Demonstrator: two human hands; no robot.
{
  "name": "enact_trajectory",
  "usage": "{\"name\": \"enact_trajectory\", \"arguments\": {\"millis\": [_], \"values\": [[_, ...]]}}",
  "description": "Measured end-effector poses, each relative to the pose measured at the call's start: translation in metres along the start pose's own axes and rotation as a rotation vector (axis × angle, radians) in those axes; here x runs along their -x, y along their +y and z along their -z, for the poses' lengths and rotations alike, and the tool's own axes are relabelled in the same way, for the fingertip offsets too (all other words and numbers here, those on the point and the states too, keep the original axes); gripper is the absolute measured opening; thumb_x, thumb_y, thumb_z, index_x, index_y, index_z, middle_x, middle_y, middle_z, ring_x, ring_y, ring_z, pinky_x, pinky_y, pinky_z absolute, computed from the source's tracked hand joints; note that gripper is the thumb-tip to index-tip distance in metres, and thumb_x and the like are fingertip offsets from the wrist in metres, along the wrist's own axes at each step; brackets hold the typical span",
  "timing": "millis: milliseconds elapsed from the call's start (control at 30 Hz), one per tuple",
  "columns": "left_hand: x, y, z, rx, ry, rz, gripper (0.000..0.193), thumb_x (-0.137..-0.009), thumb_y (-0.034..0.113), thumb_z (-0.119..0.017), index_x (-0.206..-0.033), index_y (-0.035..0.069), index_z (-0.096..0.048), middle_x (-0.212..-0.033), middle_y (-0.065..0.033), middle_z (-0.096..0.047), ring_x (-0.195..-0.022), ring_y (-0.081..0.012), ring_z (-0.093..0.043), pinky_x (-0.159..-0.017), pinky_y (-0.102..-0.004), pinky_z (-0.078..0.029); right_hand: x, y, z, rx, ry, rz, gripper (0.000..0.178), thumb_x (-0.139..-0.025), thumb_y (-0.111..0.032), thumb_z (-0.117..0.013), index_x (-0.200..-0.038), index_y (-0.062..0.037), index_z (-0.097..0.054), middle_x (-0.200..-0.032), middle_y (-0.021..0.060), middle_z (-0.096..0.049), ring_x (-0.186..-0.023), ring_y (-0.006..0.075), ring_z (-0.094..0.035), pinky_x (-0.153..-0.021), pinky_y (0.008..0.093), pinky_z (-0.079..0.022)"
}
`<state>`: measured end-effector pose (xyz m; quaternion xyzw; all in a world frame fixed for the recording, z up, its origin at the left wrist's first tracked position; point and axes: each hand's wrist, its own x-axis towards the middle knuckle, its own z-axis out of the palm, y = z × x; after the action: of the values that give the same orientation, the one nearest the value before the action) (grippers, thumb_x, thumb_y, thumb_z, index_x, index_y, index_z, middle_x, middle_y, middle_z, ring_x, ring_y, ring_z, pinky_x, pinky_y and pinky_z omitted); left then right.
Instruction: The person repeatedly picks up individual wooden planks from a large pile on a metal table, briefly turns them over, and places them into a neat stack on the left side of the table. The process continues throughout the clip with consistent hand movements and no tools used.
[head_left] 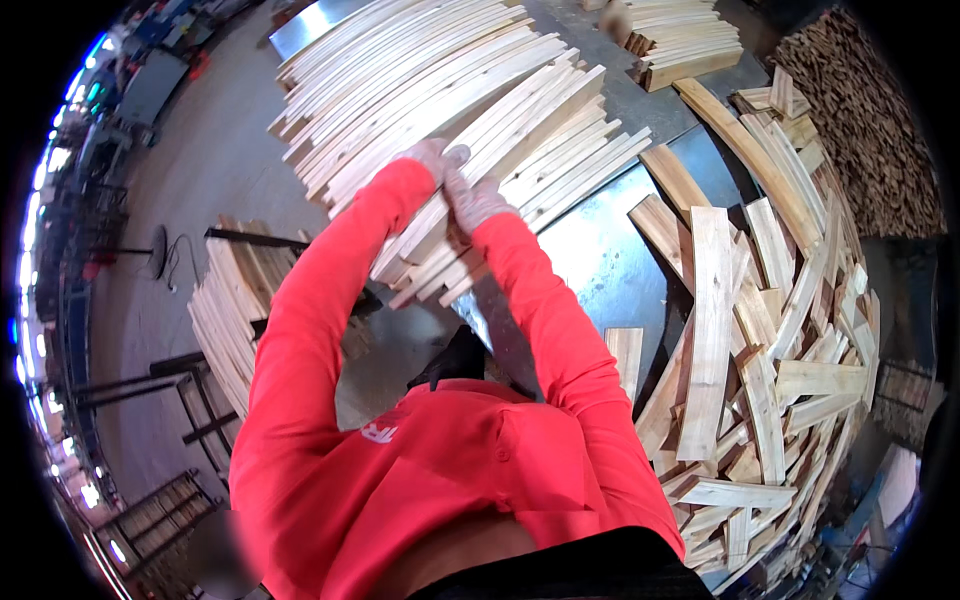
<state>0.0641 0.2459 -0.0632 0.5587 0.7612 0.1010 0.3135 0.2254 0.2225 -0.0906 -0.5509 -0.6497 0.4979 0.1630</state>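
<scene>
Pale wooden boards (400, 105) lie side by side in a long row on a metal-topped table, most of them standing on edge. Over the near part of this row my two hands meet, almost touching. My left hand (428, 158) is closed at the boards, its fingers partly hidden. Just right of it, my right hand (474, 198) has its fingers bent over the same group of boards (425, 228). More boards (575, 160) of the row fan out beyond my right hand, their ends uneven.
Loose offcuts and boards (710, 330) pile up on the right of the metal table (600, 265). A smaller stack (690, 45) sits at the far side, beside a big heap of wood (855, 120). More boards (225, 310) rest on a black metal frame (190, 395) to my left.
</scene>
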Motion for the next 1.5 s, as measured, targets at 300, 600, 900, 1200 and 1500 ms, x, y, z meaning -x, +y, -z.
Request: {"name": "enact_trajectory", "arguments": {"millis": [300, 600, 900, 1200, 1500], "values": [[0.057, 0.059, 0.054, -0.667, -0.125, -0.182, 0.068, -0.085, 0.052, -0.057, -0.134, 0.005, -0.049, -0.132, -0.0241, -0.051, -0.121, -0.0442, -0.049, -0.1, -0.05, -0.039, 0.001, -0.05, 0.042, 0.131, -0.326, -0.125, 0.091, -0.089, -0.052, -0.047, -0.14, 0.018, -0.019, -0.116, 0.0366, -0.056, -0.108, 0.04, -0.06, -0.087, 0.0403, -0.05], [0.058, -0.006, -0.005, -0.948, 0.289, -0.353, 0.093, -0.079, 0.04, -0.069, -0.15, 0.006, -0.019, -0.151, -0.0245, -0.026, -0.139, -0.0397, -0.027, -0.116, -0.0494, -0.015, 0.208, 0.146, 0.234, 1.043, 0.508, -0.667, 0.104, -0.065, -0.05, -0.076, -0.146, -0.0076, -0.027, -0.146, 0.0255, -0.033, -0.133, 0.0428, -0.035, -0.11, 0.0529, -0.023], [0.19, 0.182, -0.178, 0.621, -0.823, -0.193, 0.089, -0.082, 0.027, -0.064, -0.152, 0.006, -0.014, -0.153, -0.0212, -0.026, -0.14, -0.032, -0.03, -0.114, -0.0394, -0.026, 0.28, 0.235, 0.325, 0.527, 0.491, -0.227, 0.062, -0.085, -0.021, -0.062, -0.14, -0.0123, -0.037, -0.122, 0.0245, -0.057, -0.112, 0.0381, -0.058, -0.091, 0.0423, -0.05], [0.23, 0.184, -0.294, 0.507, -0.492, 0.025, 0.054, -0.088, 0.041, -0.064, -0.124, 0.0, -0.057, -0.114, -0.0145, -0.065, -0.097, -0.0308, -0.064, -0.088, -0.0403, -0.05, 0.301, 0.261, 0.25, 0.778, 0.706, -0.561, 0.067, -0.084, -0.045, -0.061, -0.134, -0.0036, -0.042, -0.117, 0.0207, -0.062, -0.108, 0.0349, -0.061, -0.094, 0.0449, -0.045], [0.245, 0.192, -0.299, 1.35, -0.518, 0.52, 0.061, -0.086, 0.05, -0.063, -0.123, 0.002, -0.059, -0.109, -0.0205, -0.066, -0.101, -0.0324, -0.063, -0.092, -0.0416, -0.047, 0.302, 0.193, 0.127, 0.591, 0.198, -0.031, 0.02, -0.085, -0.018, -0.047, -0.084, -0.0067, -0.063, -0.071, 0.0119, -0.065, -0.07, 0.0374, -0.064, -0.068, 0.0474, -0.052]]}}
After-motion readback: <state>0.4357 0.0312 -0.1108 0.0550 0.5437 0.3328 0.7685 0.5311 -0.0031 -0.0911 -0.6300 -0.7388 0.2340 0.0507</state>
